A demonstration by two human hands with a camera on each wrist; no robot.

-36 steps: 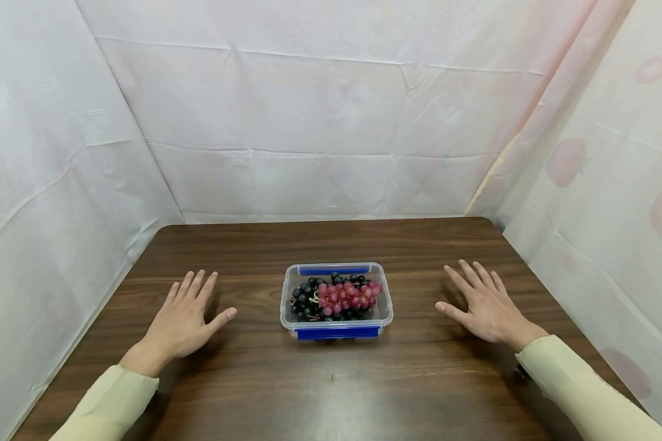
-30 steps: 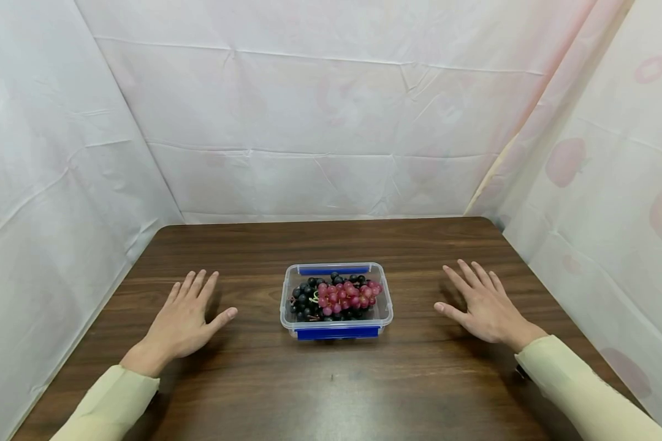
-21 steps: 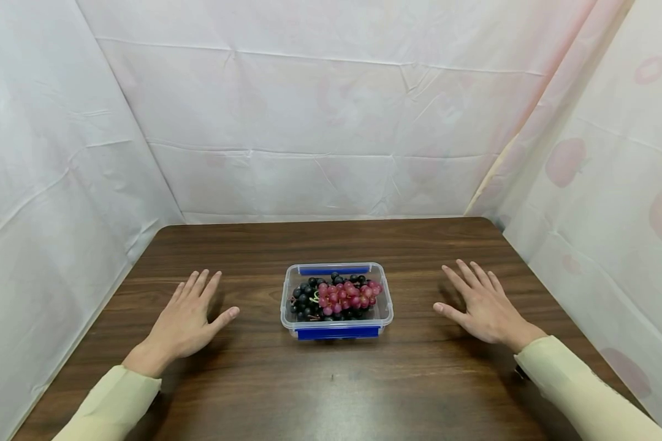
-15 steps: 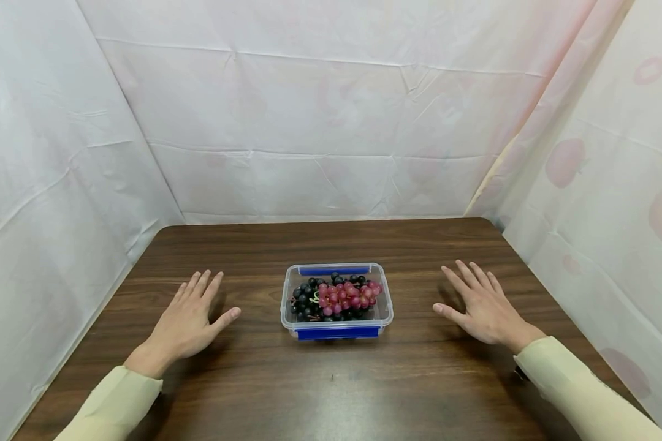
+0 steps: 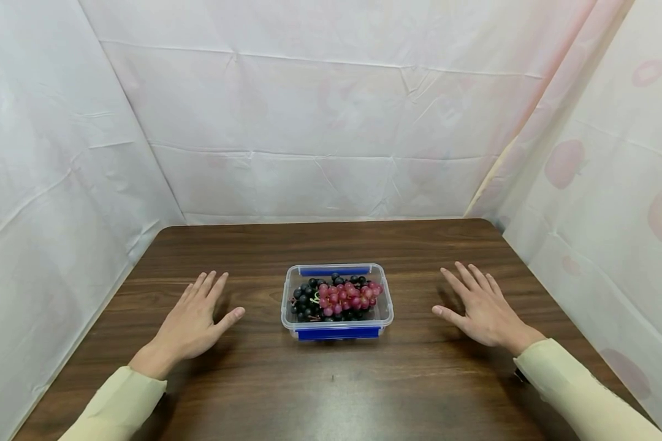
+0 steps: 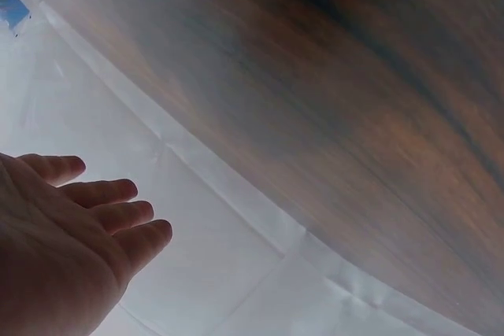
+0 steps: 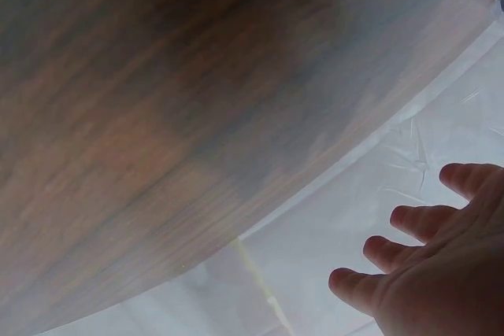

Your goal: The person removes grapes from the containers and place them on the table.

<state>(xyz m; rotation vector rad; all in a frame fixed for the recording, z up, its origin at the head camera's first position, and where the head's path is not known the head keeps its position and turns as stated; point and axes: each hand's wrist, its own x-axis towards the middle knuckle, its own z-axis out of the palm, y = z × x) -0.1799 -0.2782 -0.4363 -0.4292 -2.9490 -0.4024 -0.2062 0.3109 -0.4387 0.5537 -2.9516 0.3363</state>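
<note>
In the head view a clear plastic food container [image 5: 336, 325] with blue clips stands lidless at the middle of the table. Inside it, a bunch of red grapes [image 5: 349, 297] lies on top of black grapes [image 5: 302, 301]; a bit of green stem shows between them. My left hand [image 5: 190, 324] is over the table to the container's left, palm down, fingers straight and thumb apart. On the opposite side my right hand [image 5: 485, 312] is spread likewise, well away from the container. Neither hand holds anything. Both wrist views show the palm side and extended fingers of their own hand.
The dark wood-grain table [image 5: 331, 398] has rounded far corners. White cloth [image 5: 320, 122] hangs behind it and along both sides, with faint red fruit prints on the right. Pale sleeves [image 5: 121, 398] cover both forearms.
My left hand has drifted slightly to the right, toward the container. The right hand has shifted a very little to the left. The container and grapes stay where they were.
</note>
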